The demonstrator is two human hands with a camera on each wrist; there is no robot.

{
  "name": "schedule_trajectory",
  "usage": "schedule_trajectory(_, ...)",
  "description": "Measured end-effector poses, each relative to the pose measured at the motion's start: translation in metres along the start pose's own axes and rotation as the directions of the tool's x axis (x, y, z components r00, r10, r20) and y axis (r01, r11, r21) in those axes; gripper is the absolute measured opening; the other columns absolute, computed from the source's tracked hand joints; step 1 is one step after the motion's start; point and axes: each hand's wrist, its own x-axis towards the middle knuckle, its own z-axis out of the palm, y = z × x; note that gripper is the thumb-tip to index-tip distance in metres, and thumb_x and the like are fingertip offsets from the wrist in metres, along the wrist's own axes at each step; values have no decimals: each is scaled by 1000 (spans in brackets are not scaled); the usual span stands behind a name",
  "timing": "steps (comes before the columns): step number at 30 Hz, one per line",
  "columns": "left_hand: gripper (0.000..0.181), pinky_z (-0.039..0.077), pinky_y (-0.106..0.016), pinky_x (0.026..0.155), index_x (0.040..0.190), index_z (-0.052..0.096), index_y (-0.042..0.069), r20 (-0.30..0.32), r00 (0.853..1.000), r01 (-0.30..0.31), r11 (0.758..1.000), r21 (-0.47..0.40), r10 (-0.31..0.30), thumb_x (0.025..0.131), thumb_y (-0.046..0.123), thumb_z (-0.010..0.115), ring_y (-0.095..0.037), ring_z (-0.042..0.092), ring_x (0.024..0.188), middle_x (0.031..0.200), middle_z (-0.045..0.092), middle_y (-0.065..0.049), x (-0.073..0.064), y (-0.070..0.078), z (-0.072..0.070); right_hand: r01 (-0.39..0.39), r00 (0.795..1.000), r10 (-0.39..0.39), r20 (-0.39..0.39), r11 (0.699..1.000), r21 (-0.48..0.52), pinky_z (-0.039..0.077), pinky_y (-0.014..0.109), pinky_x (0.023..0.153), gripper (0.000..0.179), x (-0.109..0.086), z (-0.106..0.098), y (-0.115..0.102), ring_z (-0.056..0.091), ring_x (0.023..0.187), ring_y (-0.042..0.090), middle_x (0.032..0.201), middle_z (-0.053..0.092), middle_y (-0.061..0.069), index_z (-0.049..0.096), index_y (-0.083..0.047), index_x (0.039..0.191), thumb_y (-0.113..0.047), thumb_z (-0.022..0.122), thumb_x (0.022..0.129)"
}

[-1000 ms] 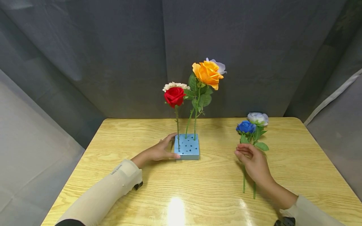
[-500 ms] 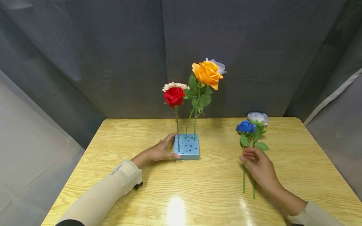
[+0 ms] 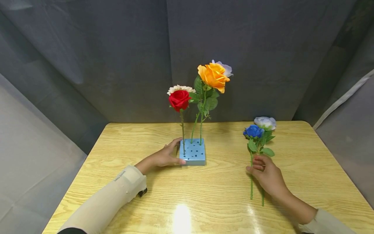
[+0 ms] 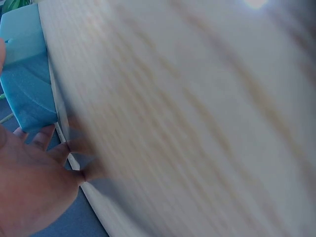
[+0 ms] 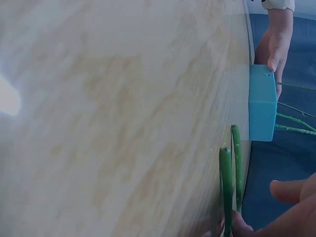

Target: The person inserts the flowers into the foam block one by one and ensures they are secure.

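Note:
A light blue foam block (image 3: pixel 194 152) with small holes stands on the table. My left hand (image 3: pixel 165 157) holds its left side, thumb at the front and fingers behind. Upright in the block are a red rose (image 3: pixel 179 100), an orange rose (image 3: pixel 214 77), a cream flower (image 3: pixel 175 88) and a pale lilac flower (image 3: pixel 228 70) partly hidden behind the orange one. On the right, a blue rose (image 3: pixel 253 131) and a pale lavender flower (image 3: pixel 266 122) lie with stems toward me. My right hand (image 3: pixel 270 177) is over their green stems (image 5: pixel 226 182), thumb apart from the fingers.
The wooden table (image 3: pixel 140 136) ends at a grey curtain (image 3: pixel 131 65) behind it. More grey cloth (image 3: pixel 29 162) hangs at the left side. A bright light reflection (image 3: pixel 181 217) shows near the front of the tabletop.
My right hand has shifted right and down along the flower stems, from just below the blue rose to lower on them. The left hand and the block have stayed in place.

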Motion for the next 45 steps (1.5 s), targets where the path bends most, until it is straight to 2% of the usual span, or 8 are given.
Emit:
schedule_trajectory(3,109,-1,-70,121,165,5,42,0,1000,0,1000,5,0,86,52,81,-43,-14,156,174,6,-5,1,-1,0,0,1000,0,19,1000,-31,57,52,91,68,2,1,0,60,121,49,135,57,34,40,11,148,-26,71,100)
schedule_trajectory(11,110,-1,-70,121,165,5,39,2,1000,-6,1000,11,6,87,52,81,-43,-14,156,174,6,-5,1,-1,0,-18,998,21,52,998,-66,55,54,93,72,5,3,0,58,122,49,139,55,34,38,13,148,-21,75,97)
schedule_trajectory(16,111,-2,-69,121,166,5,36,0,1000,-10,1000,18,10,87,53,80,-43,-13,156,174,7,-5,2,-2,0,0,998,5,61,997,-80,54,55,92,73,8,5,1,59,118,46,136,57,32,39,14,146,-17,78,94)
schedule_trajectory(21,113,-4,-68,121,167,4,29,-1,1000,-20,1000,16,20,87,51,80,-43,-13,156,174,5,-7,2,-3,0,13,997,-6,83,997,-81,57,47,85,70,12,7,0,62,109,39,131,58,30,40,16,145,-12,77,93)
schedule_trajectory(28,112,-3,-69,121,167,4,30,1,1000,-16,1000,20,16,88,51,80,-44,-12,156,174,6,-8,1,-1,0,-30,994,33,108,999,-36,56,28,73,70,14,7,-2,62,103,31,126,59,28,38,17,147,-6,75,92)
schedule_trajectory(36,109,-4,-66,123,166,5,38,0,1000,-16,1000,25,16,87,51,80,-41,-10,157,173,8,-7,2,-2,1,-62,992,62,109,998,0,58,29,74,68,17,3,-4,67,102,33,121,63,29,40,16,147,-8,73,93)
schedule_trajectory(40,109,-3,-66,123,165,5,38,-2,1000,-18,999,29,18,88,51,80,-42,-9,157,173,8,-7,2,-3,1,-71,992,71,102,997,-5,59,32,77,60,19,2,-3,69,104,36,118,66,28,47,17,141,-9,73,93)
schedule_trajectory(45,111,-4,-64,123,167,5,32,-1,1000,-26,999,33,26,88,50,80,-40,-7,157,173,8,-7,2,-2,1,-73,994,73,83,997,-13,54,23,72,48,21,0,-3,68,95,25,107,69,20,59,16,130,-10,74,93)
